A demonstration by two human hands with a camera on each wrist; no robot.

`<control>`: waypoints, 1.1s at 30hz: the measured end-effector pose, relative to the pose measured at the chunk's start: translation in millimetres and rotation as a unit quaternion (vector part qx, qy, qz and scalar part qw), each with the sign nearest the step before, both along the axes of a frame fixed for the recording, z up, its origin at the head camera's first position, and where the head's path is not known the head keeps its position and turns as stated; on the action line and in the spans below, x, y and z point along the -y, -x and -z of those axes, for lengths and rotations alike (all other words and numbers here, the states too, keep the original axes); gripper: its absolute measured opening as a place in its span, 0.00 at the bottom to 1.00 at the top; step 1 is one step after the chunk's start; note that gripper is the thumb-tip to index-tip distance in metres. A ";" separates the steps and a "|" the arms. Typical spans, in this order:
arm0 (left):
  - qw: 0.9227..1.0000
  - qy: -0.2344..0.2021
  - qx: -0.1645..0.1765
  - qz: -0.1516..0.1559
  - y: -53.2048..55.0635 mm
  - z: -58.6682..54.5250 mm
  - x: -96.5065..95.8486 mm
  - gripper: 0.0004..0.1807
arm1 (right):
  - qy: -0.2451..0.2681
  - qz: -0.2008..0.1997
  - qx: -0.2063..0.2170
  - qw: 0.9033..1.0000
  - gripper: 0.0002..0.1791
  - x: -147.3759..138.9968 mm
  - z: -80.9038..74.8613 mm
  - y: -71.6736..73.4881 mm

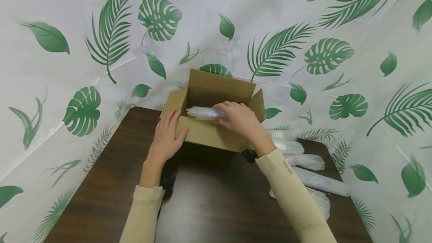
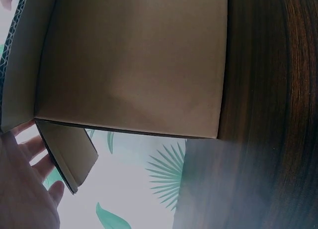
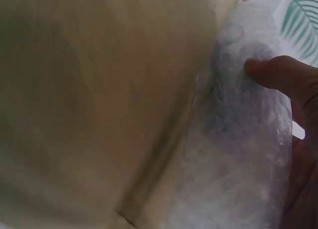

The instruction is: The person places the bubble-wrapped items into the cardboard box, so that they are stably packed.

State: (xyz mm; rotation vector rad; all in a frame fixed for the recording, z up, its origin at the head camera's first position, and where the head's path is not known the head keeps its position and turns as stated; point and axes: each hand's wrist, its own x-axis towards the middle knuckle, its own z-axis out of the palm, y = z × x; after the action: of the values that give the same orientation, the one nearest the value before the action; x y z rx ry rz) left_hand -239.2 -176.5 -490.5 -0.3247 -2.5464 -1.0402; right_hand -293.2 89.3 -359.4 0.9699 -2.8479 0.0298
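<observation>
A brown cardboard box [image 1: 216, 134] stands on the dark wooden table with its flaps raised. My right hand [image 1: 239, 120] grips a bubble-wrapped package [image 1: 201, 113] over the box opening. In the right wrist view the thumb presses on the clear bubble wrap [image 3: 233, 119], beside a cardboard flap; what is wrapped inside is hard to make out. My left hand [image 1: 165, 136] rests at the box's front left corner, its fingers extended along the left flap [image 1: 175, 102]. The left wrist view shows that hand [image 2: 27, 184] beside the box's outer wall [image 2: 134, 65]. The box's inside is mostly hidden.
Several more bubble-wrapped packages lie in a row on the table's right side, among them a long one [image 1: 320, 181] and a wide one [image 1: 318, 200] partly behind my right forearm. A white leaf-patterned sheet [image 1: 209, 21] hangs behind the table [image 1: 202, 205].
</observation>
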 end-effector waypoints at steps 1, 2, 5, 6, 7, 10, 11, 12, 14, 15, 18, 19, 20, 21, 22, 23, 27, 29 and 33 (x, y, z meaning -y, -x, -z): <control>1.000 -0.001 0.001 0.000 0.2 -0.2 0.3 0.40 | 0.003 0.000 0.010 1.000 0.23 2.3 3.1 3.6; 1.000 -0.001 0.003 0.000 0.4 -0.2 0.5 0.40 | 0.006 0.000 0.020 1.000 0.23 4.3 6.2 6.9; 1.000 0.001 0.013 -0.001 1.2 0.6 0.0 0.41 | 0.024 0.004 0.058 0.998 0.23 6.7 15.0 15.9; 1.000 0.002 0.017 -0.002 1.1 0.6 -0.3 0.42 | 0.033 0.007 0.074 0.997 0.22 6.8 17.6 18.4; 1.000 0.003 0.018 -0.003 1.1 0.7 -0.7 0.42 | 0.045 0.008 0.092 0.995 0.22 6.8 19.8 20.6; 1.000 0.004 0.019 -0.003 1.8 1.2 -0.7 0.42 | 0.091 0.012 0.144 0.985 0.21 6.6 24.2 26.0; 1.000 0.003 0.018 -0.003 2.2 1.2 -0.6 0.42 | 0.107 0.011 0.159 0.981 0.21 6.7 25.1 27.5; 1.000 0.004 0.015 -0.003 2.5 1.4 -0.5 0.42 | 0.123 0.009 0.173 0.977 0.20 6.9 25.7 28.8; 1.000 0.006 0.012 -0.004 3.2 1.6 -0.2 0.42 | 0.144 0.004 0.192 0.971 0.20 7.3 26.9 31.4; 1.000 0.007 0.010 -0.005 3.5 1.8 -0.1 0.42 | 0.149 0.003 0.200 0.968 0.20 7.5 27.7 32.5; 1.000 0.008 0.010 -0.008 3.9 2.7 0.4 0.42 | 0.151 0.000 0.217 0.964 0.21 8.4 30.4 35.3; 1.000 0.006 0.011 -0.008 4.0 2.8 0.3 0.42 | 0.149 0.000 0.220 0.964 0.21 8.2 31.3 35.8; 1.000 0.005 0.012 -0.008 3.9 2.9 0.2 0.42 | 0.148 0.000 0.222 0.964 0.21 8.1 32.1 36.3; 1.000 0.003 0.013 -0.007 3.7 2.9 0.2 0.42 | 0.146 -0.001 0.224 0.964 0.22 8.0 33.0 37.0; 1.000 0.001 0.013 -0.007 3.4 2.7 0.2 0.42 | 0.147 -0.001 0.226 0.963 0.22 7.8 33.6 37.6; 1.000 0.000 0.014 -0.006 3.2 2.6 0.1 0.42 | 0.148 0.000 0.227 0.963 0.22 7.6 34.0 38.1; 1.000 0.000 0.016 -0.004 3.5 2.4 0.0 0.42 | 0.156 0.002 0.230 0.961 0.21 6.1 33.8 38.9; 1.000 0.000 0.016 -0.004 4.2 2.3 -0.5 0.42 | 0.157 0.003 0.227 0.961 0.21 4.8 32.6 37.7; 1.000 -0.001 0.017 -0.007 4.5 2.4 -1.1 0.42 | 0.154 -0.003 0.217 0.964 0.21 1.5 30.9 33.6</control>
State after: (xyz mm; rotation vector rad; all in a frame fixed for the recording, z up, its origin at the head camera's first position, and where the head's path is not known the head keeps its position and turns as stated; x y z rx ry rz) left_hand -243.7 -175.3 -492.9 -0.2909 -2.5737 -1.0506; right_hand -326.8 87.8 -390.3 1.0021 -3.0798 0.7517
